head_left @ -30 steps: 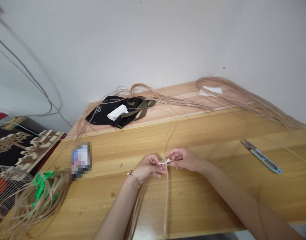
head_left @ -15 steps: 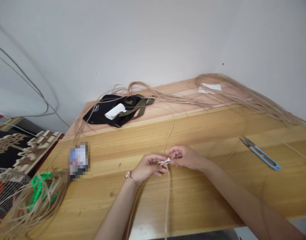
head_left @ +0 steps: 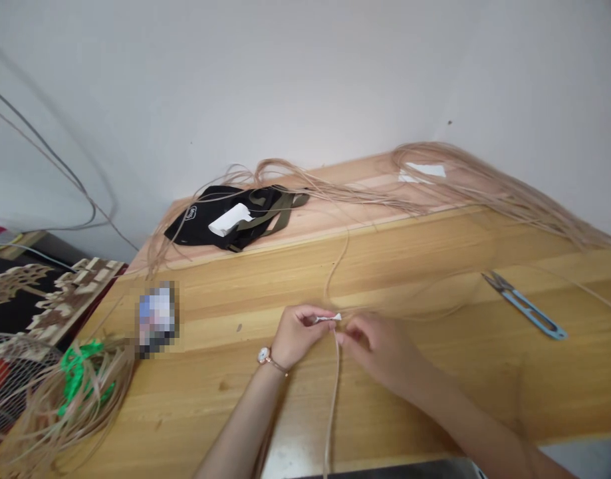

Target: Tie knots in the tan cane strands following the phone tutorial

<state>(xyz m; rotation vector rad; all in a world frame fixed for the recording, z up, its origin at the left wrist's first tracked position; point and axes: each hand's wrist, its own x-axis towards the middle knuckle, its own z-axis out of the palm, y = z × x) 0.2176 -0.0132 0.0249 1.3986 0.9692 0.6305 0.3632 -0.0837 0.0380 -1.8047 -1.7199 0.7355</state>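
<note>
Near the middle of the table, my left hand (head_left: 296, 334) is closed in a pinch on a small twisted strip of white paper (head_left: 336, 317). A thin tan cord (head_left: 332, 406) hangs from beneath those fingertips toward the front edge. Another length of tan cord (head_left: 339, 262) runs away behind the paper. Just right of the cord is my right hand (head_left: 375, 342), its fingers curled and smeared by motion. Its thumb tip is close to the cord; whether it grips anything is unclear.
Blue-handled thread snips (head_left: 529, 311) lie on the right. Tan cord bundles (head_left: 514, 199) line the back beside a black bag (head_left: 200, 216) with a white paper roll (head_left: 230, 219). A coil tied with green strip (head_left: 76, 372) sits front left, near a pixelated object (head_left: 157, 319).
My right hand has pulled back from the paper, slightly down and to the right. My left hand keeps its pinch, with the wrist turned a little.
</note>
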